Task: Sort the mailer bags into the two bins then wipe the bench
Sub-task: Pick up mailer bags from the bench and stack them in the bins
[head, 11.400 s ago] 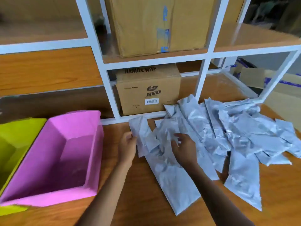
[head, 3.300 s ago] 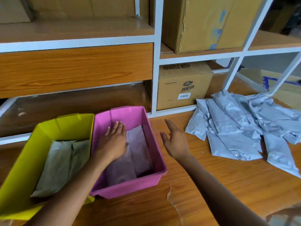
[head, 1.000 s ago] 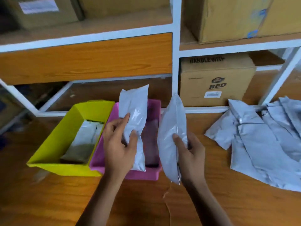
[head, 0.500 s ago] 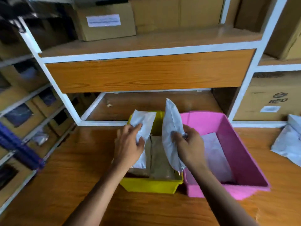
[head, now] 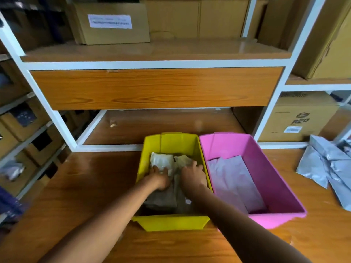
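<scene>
we've got bags down in both bins, the yellow bin [head: 171, 222] and the pink bin [head: 281, 218] touching at its 3 o'clock. a loose heap of mailer bags [head: 328, 168] waits far at 3 o'clock, bench unwiped. left hand [head: 159, 177] and right hand [head: 193, 174] reach into yellow, palms down, each pressing a bag flat.

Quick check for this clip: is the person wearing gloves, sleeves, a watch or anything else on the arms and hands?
No. The left hand and right hand are bare, without gloves, and both forearms show no sleeves, watch or bands as far as the frame reaches.
</scene>
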`<control>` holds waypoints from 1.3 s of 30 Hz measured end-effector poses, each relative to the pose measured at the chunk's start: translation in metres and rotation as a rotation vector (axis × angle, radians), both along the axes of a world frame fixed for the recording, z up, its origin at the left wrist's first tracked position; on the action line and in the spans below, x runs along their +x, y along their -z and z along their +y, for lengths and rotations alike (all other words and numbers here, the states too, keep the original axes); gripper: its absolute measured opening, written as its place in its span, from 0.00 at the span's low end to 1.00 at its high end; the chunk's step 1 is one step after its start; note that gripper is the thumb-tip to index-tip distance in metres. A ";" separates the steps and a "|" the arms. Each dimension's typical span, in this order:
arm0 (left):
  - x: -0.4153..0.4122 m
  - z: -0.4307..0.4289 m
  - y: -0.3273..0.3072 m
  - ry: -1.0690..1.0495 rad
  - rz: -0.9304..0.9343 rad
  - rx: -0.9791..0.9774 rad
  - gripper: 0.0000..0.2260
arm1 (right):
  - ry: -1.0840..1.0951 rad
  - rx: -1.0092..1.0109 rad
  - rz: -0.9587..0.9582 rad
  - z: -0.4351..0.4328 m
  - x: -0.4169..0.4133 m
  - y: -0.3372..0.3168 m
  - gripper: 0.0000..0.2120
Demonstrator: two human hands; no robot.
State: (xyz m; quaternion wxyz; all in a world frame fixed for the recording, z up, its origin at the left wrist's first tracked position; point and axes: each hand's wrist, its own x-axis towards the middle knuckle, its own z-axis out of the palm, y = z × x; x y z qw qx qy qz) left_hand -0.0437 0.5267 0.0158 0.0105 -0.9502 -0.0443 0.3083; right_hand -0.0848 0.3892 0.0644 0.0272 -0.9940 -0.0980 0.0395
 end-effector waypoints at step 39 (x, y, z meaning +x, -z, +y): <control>-0.008 0.016 -0.048 0.358 -0.166 0.105 0.48 | -0.341 -0.073 0.121 -0.016 0.037 0.012 0.42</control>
